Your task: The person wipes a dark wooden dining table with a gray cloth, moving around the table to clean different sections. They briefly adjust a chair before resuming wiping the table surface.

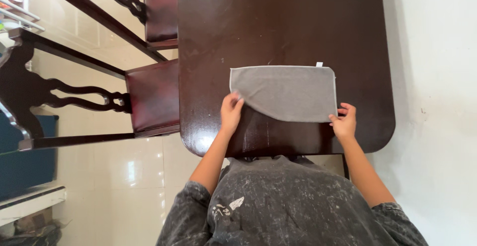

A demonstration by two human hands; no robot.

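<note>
Where the dark wooden table (283, 22) fills the middle of the frame, a grey cloth (288, 93) lies flat on it, just above centre, with a small white tag (319, 64) poking out at its upper right edge. Its lower left edge curves upward where it is lifted. The left hand (231, 112) sits at that lower left corner, fingers closed on the cloth's edge. The right hand (344, 121) is at the lower right corner, fingers curled and pinching the cloth there. Both bare forearms run down to a mottled grey shirt (288, 206) at the bottom. Two dark chairs (149, 94) with reddish seats stand at the left over pale floor tiles (134, 171); a white wall (437, 102) fills the right.
</note>
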